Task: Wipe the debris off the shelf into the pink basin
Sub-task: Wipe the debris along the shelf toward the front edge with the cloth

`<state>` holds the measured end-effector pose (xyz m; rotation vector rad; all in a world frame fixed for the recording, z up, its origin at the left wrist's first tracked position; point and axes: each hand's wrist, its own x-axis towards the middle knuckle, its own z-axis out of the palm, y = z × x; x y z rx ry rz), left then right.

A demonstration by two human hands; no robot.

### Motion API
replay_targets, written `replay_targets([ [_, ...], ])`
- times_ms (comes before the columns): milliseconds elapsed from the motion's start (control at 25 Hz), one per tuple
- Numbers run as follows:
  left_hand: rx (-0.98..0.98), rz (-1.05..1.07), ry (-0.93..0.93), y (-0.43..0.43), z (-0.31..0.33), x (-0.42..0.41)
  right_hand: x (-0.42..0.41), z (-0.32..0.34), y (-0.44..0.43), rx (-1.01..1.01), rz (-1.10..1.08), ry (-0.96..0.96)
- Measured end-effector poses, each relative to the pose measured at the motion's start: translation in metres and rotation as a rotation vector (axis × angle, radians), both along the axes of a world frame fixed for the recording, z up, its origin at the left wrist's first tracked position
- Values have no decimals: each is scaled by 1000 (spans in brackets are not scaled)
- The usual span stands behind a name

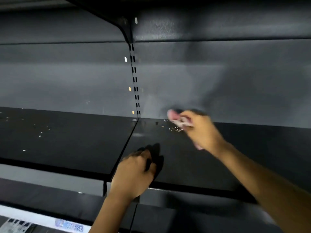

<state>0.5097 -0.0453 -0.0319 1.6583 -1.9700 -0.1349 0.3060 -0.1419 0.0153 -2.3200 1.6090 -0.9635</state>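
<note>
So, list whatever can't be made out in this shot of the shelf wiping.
Head view only:
- pink basin: outside the frame.
- cloth: motion-blurred, mostly covered by the right hand.
- left hand fingertips: curled under, hidden by its own back.
- label strip text: blurred, cut by the bottom edge.
- debris: specks too small to identify.

Dim grey back panel (67, 73) with a slotted upright (135, 84) and black bracket (125, 29) above.
</note>
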Motion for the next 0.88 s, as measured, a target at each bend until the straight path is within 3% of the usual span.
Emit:
replay_targets([
  [80, -23, 16, -26, 0, -2, -2, -67, -1, 5, 20, -268, -55],
  [160, -55, 26, -57, 0, -4, -5, -125, -4, 8, 256, -536, -8],
  [240, -70, 22, -88, 0, -5, -5, -141, -11, 5, 451, -680, 59],
  [280, -74, 15, -97, 0, -6, -6, -130, -17, 1, 449, -701, 93],
  [440, -49, -3, -56, 0, -4, -4, -14, -30, -25, 309, -435, 163],
  [600, -15, 4, -19, 1, 1, -1, 80, -13, -36, 381, -231, -62],
  [680, 8, -21, -21, 3, 1, 0, 69, 2, -40, 300, -231, -191],
  [760, 4, -20, -25, 1, 0, 0, 25, 11, -40, 184, -274, -150],
  [880, -8, 13, -85, -4, -1, -2, -59, 0, -32, 251, -411, -75],
])
